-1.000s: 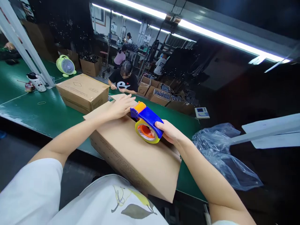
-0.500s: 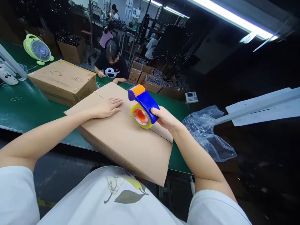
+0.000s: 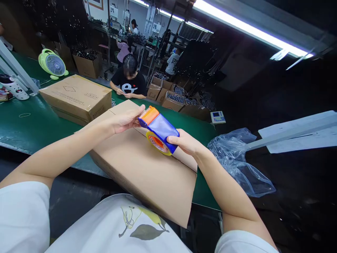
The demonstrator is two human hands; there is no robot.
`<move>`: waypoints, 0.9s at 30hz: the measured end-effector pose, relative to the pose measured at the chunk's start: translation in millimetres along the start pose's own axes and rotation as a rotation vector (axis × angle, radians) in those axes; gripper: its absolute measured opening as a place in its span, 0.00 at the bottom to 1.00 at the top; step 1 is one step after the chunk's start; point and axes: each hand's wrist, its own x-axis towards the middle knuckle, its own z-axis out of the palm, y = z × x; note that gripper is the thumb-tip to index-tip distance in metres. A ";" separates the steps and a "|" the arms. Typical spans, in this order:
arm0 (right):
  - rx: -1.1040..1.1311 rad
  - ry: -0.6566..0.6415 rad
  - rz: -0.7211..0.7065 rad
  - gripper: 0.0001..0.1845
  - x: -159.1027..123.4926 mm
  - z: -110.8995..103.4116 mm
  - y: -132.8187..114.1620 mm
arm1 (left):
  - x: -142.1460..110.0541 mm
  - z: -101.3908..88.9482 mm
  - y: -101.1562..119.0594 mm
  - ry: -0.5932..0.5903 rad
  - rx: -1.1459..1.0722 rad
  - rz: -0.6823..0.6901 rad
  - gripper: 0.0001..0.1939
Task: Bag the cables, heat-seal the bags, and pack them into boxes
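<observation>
A flat brown carton point(image 3: 147, 168) lies in front of me on the green table point(image 3: 39, 130), its near end overhanging the edge. My right hand point(image 3: 185, 142) grips a blue tape dispenser point(image 3: 158, 128) with an orange head and a yellow tape roll, held just above the carton's seam. My left hand point(image 3: 126, 119) is raised off the carton, its fingers pinching at the orange front end of the dispenser.
A second closed carton point(image 3: 76, 96) sits farther left on the table, with a green fan point(image 3: 52, 65) and a white cup point(image 3: 14, 89) behind. A crumpled clear plastic bag point(image 3: 237, 158) lies at the right. A person in a black shirt point(image 3: 130, 82) sits across, beside open boxes.
My left hand lifted from lying flat on the carton and moved to the dispenser's front end. The dispenser tipped slightly lower toward the carton.
</observation>
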 end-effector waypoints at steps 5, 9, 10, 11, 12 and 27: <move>0.017 -0.101 0.023 0.35 0.4 6.1 -12.1 | 1.0 -8.3 -2.2 0.014 0.119 -0.011 0.28; 0.037 -0.129 0.038 0.31 1.9 12.1 -23.1 | 0.0 -15.7 -1.6 0.009 0.150 0.031 0.29; 0.039 -0.132 0.042 0.29 3.0 12.9 -24.9 | 0.3 -16.5 -1.1 -0.001 0.102 0.008 0.28; 0.041 -0.135 0.045 0.28 4.1 13.5 -26.4 | 0.8 -16.6 -1.0 -0.008 0.034 -0.025 0.27; 0.043 -0.139 0.050 0.27 5.1 14.0 -27.3 | 1.4 -16.1 -1.5 -0.015 -0.039 -0.061 0.27; -0.016 -0.030 0.188 0.34 23.5 20.7 -48.9 | 12.8 -68.8 16.8 0.185 0.422 0.055 0.18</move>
